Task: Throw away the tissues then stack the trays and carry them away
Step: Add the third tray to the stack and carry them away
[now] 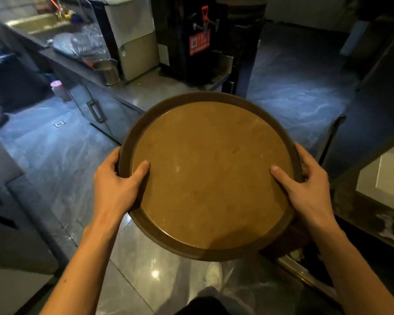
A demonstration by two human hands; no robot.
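A round brown tray [209, 178] with a dark raised rim is held level in front of me, above the floor. Its surface carries nothing. My left hand [116, 180] grips the rim on the left side, thumb resting on the tray's top. My right hand [305, 178] grips the rim on the right side the same way. Whether more trays lie stacked beneath it is hidden. No tissues are in view.
A dark counter [132, 92] with a metal bucket [107, 71], glassware and a sink runs along the left. A black dispenser machine [198, 37] stands ahead. A dark cabinet edge [373, 123] is at the right. Glossy tiled floor [300, 92] stretches ahead.
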